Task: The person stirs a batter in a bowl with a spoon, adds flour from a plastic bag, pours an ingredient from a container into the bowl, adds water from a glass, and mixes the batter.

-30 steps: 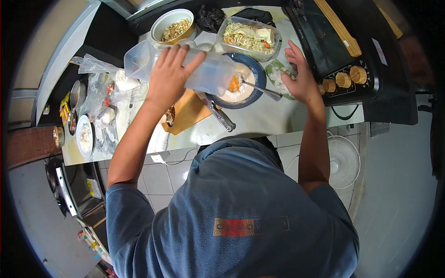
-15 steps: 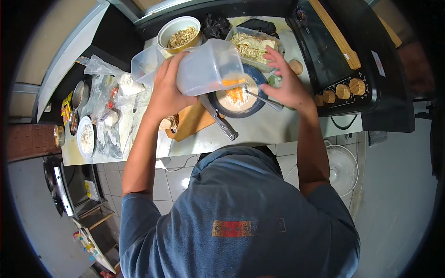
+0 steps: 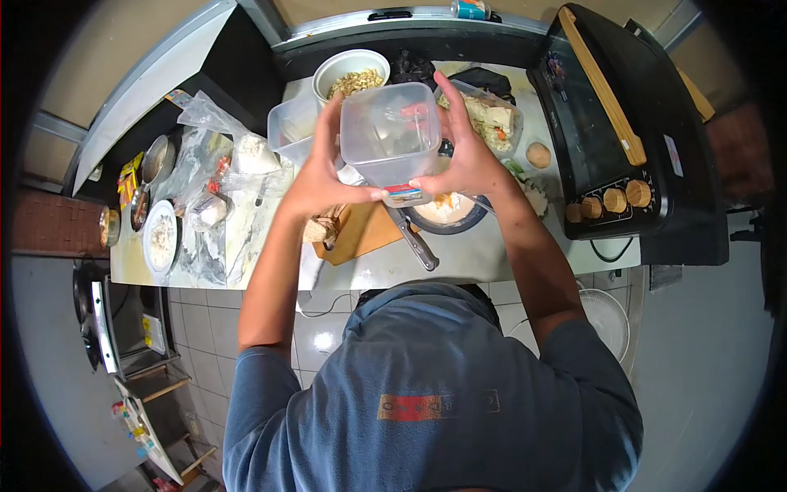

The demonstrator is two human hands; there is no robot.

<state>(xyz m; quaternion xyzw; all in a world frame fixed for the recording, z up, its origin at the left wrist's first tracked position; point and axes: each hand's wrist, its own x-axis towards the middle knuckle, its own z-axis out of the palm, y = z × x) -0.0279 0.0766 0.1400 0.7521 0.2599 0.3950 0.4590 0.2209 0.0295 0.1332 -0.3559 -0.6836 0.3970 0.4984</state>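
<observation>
My left hand (image 3: 318, 187) and my right hand (image 3: 475, 164) grip a clear plastic container (image 3: 390, 170) from both sides, high over the counter. A small coloured label shows low on it, near my thumbs. Below it, partly covered by the container and my right hand, stands a dark bowl (image 3: 461, 227) of pale batter (image 3: 443, 211) with some orange bits in it. A metal utensil's handle leans out at the bowl's right side. Left of the bowl, a knife (image 3: 421, 248) lies across the edge of a wooden cutting board (image 3: 361, 244).
Behind are a white pot (image 3: 318, 78) of chopped pieces and a clear tub (image 3: 512, 143) of shredded vegetables. A second clear container (image 3: 287, 127) stands left. A black oven (image 3: 631, 156) bounds the right. Plastic bags (image 3: 256, 154) and a white plate (image 3: 153, 266) lie left.
The container, tilted over the bowl in my left hand before, is now turned more upright between both hands. My right hand has closed onto it from an open pose. The camera view has shifted.
</observation>
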